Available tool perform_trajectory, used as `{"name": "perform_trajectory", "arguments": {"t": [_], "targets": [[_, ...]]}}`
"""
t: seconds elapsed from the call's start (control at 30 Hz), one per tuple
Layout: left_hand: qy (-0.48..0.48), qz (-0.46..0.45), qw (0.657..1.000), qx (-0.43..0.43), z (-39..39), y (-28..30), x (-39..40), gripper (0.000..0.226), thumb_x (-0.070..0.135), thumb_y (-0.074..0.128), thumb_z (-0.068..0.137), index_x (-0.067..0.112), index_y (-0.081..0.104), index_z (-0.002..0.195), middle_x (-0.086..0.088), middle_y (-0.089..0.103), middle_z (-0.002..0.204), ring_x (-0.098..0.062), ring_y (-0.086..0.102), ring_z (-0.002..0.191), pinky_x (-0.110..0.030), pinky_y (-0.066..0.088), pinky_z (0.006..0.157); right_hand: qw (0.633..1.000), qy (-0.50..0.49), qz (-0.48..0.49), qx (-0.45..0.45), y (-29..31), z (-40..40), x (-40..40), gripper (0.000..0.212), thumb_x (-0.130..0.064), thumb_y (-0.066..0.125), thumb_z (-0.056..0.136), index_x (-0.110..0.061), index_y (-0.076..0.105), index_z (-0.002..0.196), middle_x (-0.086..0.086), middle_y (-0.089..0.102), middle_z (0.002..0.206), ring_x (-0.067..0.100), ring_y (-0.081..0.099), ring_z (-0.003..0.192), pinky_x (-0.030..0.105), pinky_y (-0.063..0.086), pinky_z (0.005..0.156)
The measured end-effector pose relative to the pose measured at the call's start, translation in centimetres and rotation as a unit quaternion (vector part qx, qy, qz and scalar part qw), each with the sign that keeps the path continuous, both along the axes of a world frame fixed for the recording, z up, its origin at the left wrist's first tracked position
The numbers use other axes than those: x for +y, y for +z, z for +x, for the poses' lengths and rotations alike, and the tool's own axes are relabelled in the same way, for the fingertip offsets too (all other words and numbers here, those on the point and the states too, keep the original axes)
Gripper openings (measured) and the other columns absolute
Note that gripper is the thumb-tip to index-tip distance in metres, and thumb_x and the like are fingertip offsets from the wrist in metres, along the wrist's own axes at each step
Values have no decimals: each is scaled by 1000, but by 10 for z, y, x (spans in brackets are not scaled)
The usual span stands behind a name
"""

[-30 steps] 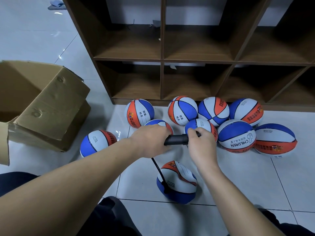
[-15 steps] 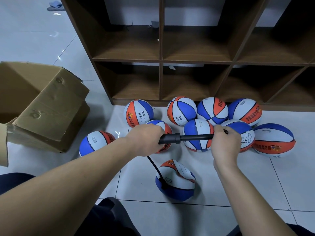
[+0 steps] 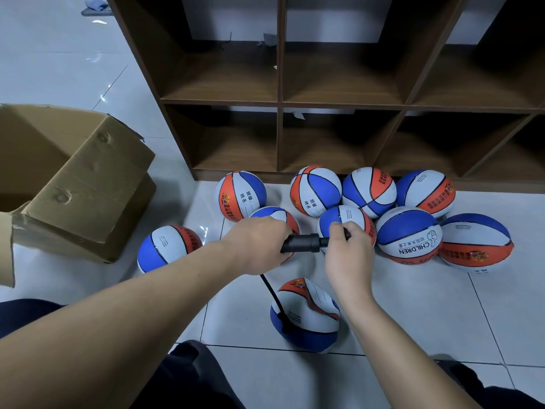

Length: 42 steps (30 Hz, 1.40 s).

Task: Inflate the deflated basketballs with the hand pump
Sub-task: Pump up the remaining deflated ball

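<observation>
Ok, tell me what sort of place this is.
Probably a school or sports storeroom, though I can't be sure. A dark brown wooden cubby shelf stands on a pale tiled floor, an open brown cardboard box sits beside it, and red, white and blue children's basketballs are clustered in front.

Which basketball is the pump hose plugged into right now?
The dented basketball lying alone nearest the person, below both hands; the black hose enters its left side. The others lie unconnected.

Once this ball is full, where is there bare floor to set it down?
Bare tiles lie right of the dented ball, below the "CHILDREN" ball. A smaller patch lies between the cardboard box and the lone ball. The cluster along the shelf foot is crowded.
</observation>
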<state>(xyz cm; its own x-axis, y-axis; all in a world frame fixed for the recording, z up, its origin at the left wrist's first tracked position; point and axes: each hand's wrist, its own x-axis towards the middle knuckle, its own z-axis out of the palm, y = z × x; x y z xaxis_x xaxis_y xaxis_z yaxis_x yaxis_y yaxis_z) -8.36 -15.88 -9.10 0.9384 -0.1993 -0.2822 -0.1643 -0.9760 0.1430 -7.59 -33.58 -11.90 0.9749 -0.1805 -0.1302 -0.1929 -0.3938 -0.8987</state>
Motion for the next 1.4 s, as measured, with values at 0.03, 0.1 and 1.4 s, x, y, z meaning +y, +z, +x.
{"name": "perform_trajectory", "arguments": {"t": [0.03, 0.1, 1.4], "targets": [[0, 5, 1000, -1, 0, 0, -2, 12, 36, 58, 100, 27, 60, 93, 6, 49, 75, -11, 45, 63, -31, 34, 54, 1000, 9, -1, 0, -1, -2, 2, 37, -24, 51, 106, -12, 43, 72, 0, 44, 62, 21, 40, 60, 39, 35, 58], [3, 14, 1000, 2, 0, -2, -4, 11, 34, 58, 99, 28, 58, 90, 5, 54, 73, -13, 49, 62, -30, 34, 53, 1000, 20, 2, 3, -4, -4, 6, 37, -25, 51, 107, -15, 43, 72, -1, 44, 63, 20, 41, 61, 37, 36, 58], [32, -6, 999, -13, -5, 6, -3, 12, 34, 58, 101, 23, 56, 96, 5, 43, 76, -13, 42, 65, -28, 27, 51, 998, -46, 14, -29, -2, 12, -12, 32, -20, 55, 100, -7, 44, 72, -4, 42, 58, 18, 35, 58, 38, 33, 57]]}}
